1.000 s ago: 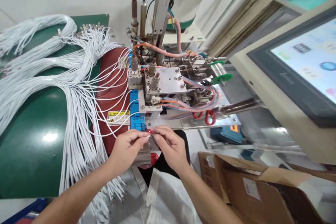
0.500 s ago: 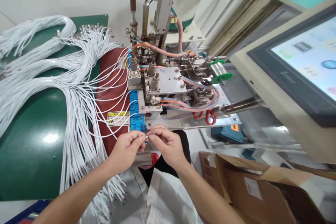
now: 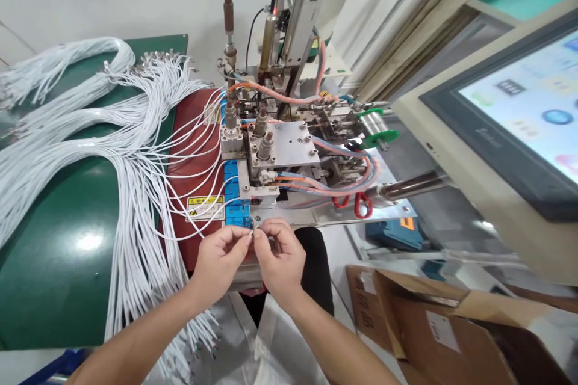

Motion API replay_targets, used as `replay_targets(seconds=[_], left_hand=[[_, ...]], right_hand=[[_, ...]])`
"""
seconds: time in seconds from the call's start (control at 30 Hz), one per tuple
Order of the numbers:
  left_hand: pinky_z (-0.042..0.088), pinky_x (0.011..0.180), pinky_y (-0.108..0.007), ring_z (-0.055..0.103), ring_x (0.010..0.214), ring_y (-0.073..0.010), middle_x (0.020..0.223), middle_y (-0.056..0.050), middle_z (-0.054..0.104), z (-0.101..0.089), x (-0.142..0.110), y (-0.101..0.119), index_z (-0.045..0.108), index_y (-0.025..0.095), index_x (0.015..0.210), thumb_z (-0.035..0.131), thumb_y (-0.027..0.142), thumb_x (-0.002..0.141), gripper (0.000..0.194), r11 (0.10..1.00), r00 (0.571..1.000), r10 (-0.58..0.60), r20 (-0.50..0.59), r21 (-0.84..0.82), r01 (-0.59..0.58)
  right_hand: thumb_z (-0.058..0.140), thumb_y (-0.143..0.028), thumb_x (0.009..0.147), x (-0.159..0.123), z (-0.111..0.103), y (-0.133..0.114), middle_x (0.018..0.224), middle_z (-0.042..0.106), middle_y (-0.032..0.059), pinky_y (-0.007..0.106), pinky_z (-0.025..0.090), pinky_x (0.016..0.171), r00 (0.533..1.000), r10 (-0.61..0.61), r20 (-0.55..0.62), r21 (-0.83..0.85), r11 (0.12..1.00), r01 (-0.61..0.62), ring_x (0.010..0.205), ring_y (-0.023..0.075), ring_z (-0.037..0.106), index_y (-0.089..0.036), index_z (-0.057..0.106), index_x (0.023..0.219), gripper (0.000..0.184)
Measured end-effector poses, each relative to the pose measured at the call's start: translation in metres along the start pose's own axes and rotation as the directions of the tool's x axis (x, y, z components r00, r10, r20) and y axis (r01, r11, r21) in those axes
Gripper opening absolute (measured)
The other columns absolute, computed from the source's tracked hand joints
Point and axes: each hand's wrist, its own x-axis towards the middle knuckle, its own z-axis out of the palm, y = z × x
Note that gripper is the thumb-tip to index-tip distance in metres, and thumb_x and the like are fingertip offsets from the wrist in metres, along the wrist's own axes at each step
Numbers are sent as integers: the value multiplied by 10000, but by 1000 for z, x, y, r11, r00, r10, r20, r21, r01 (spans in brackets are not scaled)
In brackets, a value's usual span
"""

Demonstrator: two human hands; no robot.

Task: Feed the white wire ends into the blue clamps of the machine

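Observation:
My left hand (image 3: 222, 261) is closed in a pinch on the end of a white cable (image 3: 251, 232), just in front of the machine's near edge. Fingertips of my right hand (image 3: 280, 261) meet it there, pinched at the tip of the same cable end. The tiny wires or connector between the fingers are mostly hidden. Right behind my hands is a row of blue cable holders (image 3: 237, 212), with several white cables leading into them. A large bundle of white cables (image 3: 129, 192) fans out to the left.
The bundle lies on a green tabletop (image 3: 54, 289) and a red-brown panel (image 3: 187, 132). A metal machine (image 3: 289, 147) with hoses and a solder wire spool (image 3: 374, 126) stands ahead. A touchscreen (image 3: 533, 102) overhangs the right side, above an open cardboard box (image 3: 428, 319).
My right hand has turned more upright, its fingers curling closer to the left fingertips. Behind, the machine's upright tool head has shifted right. The view has tilted slightly.

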Motion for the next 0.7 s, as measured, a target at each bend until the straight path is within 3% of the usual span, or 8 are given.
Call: replay_targets(seconds=[0.1,0.23,0.33,0.4,0.47,0.6,0.7], left_hand=[[462,661,-220,558,677,-119,727,-7,611,2,-1,-3,595,144,770,545,310,793,174,999,998,38,-50,2,-38],[456,644,-202,552,668,-106,738,-5,607,2,-2,-2,579,146,776,531,299,806,162,998,998,57,-25,13,-57],[456,659,-207,552,678,-109,745,-11,615,2,-3,-3,585,144,782,522,288,810,159,996,996,82,-40,51,-80],[458,663,-213,561,686,-117,756,-17,629,2,-3,-4,595,145,791,515,281,810,160,991,994,100,-55,90,-94],[455,619,-207,564,643,-116,727,-14,635,1,-3,-4,604,147,794,502,277,810,166,983,993,106,-54,153,-96],[432,600,-204,554,612,-114,690,-2,631,-6,-1,1,620,160,770,478,224,802,159,896,980,200,-3,405,-182],[406,604,-203,537,612,-110,672,11,623,-15,3,11,626,176,729,474,172,784,162,764,953,239,184,570,-302]], right_hand=[[540,-168,748,1,1,-1,678,527,11,275,451,631,1000,8,26,-3,1000,-7,672,145,534,-188,543,643,107],[525,-154,762,5,-1,0,686,532,9,267,449,617,995,20,101,24,999,-22,649,133,539,-184,549,658,111],[526,-129,748,7,-3,1,683,536,13,273,443,613,991,-118,67,-48,991,121,653,138,532,-184,545,672,96],[528,-120,735,9,-5,1,691,539,21,282,440,618,964,-252,90,-118,958,262,668,147,529,-184,549,687,83],[530,-122,736,13,-9,1,700,537,29,287,441,622,933,-317,168,-148,928,342,673,152,527,-182,552,695,76],[513,-134,764,29,-22,-3,692,533,26,267,434,610,881,-247,403,-143,934,327,655,139,518,-182,541,695,88],[506,-111,746,41,-32,-8,675,529,11,249,411,594,753,-166,637,-173,921,349,645,131,500,-184,538,682,102]])
